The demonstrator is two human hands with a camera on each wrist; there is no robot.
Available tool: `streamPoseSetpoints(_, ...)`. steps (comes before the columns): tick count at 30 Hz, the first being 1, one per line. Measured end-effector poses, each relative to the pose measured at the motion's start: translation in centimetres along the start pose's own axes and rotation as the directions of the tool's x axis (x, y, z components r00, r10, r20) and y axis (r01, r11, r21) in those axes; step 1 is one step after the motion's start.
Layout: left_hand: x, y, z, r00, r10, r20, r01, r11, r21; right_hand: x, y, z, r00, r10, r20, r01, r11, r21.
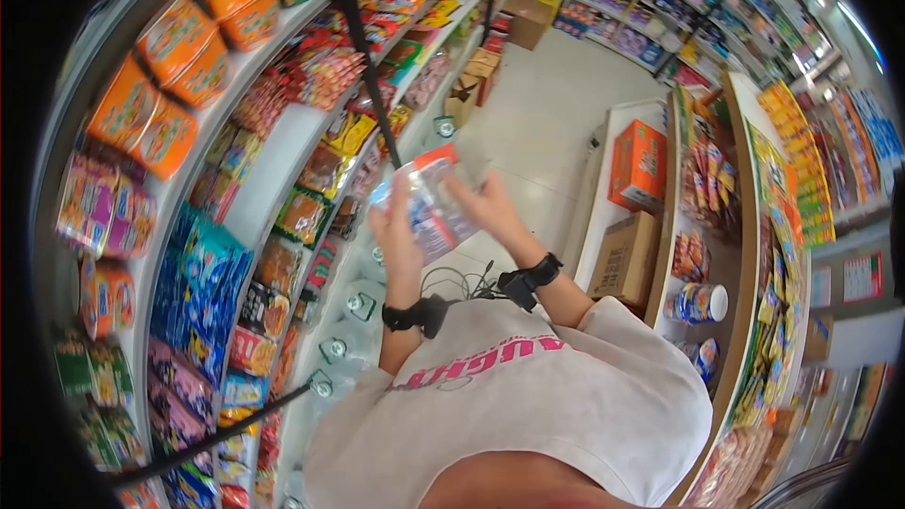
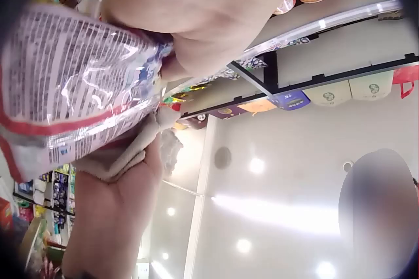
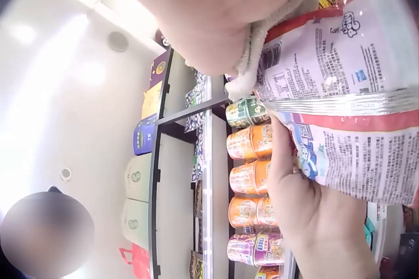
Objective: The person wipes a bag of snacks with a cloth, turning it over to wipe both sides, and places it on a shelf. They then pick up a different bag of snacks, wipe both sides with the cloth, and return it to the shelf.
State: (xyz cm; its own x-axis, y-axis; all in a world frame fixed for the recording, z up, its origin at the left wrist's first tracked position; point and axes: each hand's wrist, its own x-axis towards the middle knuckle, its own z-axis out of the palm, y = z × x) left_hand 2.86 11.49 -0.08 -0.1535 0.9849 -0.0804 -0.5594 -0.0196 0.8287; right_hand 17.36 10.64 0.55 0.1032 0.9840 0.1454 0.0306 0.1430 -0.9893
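A shiny plastic packet (image 1: pixel 436 203), its printed back white and lilac with red bands, is held up before the chest. My left hand (image 1: pixel 400 231) grips its near side; in the right wrist view the thumb of the left hand (image 3: pixel 314 217) lies along the packet (image 3: pixel 353 96). My right hand (image 1: pixel 488 210), slightly blurred in the head view, is at the packet's other side. It holds a pale cloth (image 3: pixel 278 24) against the packet's edge. In the left wrist view, the cloth (image 2: pixel 127 151) lies between the right hand (image 2: pixel 114 207) and the packet.
Shelves of packaged snacks and orange noodle tubs (image 1: pixel 184 47) stand on the left. Large clear bottles (image 1: pixel 358 306) line the floor beneath them. On the right, a shelf unit bears an orange box (image 1: pixel 638 165) and a brown carton (image 1: pixel 624 259). Dark cables (image 1: pixel 462 278) lie below the hands.
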Motion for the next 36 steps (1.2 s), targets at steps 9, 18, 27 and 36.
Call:
streamPoseSetpoints(9,1.8,1.4,-4.7,0.999,-0.037,-0.038,0.035,0.999,-0.038,-2.3,1.9,2.4,0.963,0.108,0.246,-0.085,0.991,-0.101)
streamPoseSetpoints(18,-0.7,-2.3,-0.2,0.911,-0.103,0.399,-0.015,0.959,0.282,-2.7,-0.2,-4.0,0.978,0.037,-0.206,-0.106,0.937,-0.334)
streamPoseSetpoints(27,2.5,-7.2,6.3,0.626,-0.374,0.684,0.667,0.711,-0.223,-4.2,-1.4,-9.4,0.827,-0.523,0.206,0.556,0.703,-0.443)
streamPoseSetpoints(36,-2.2,-13.0,21.1,0.776,-0.439,0.453,0.402,0.898,0.182,-6.9,0.3,-27.9,0.93,0.049,-0.363,-0.053,0.999,-0.001)
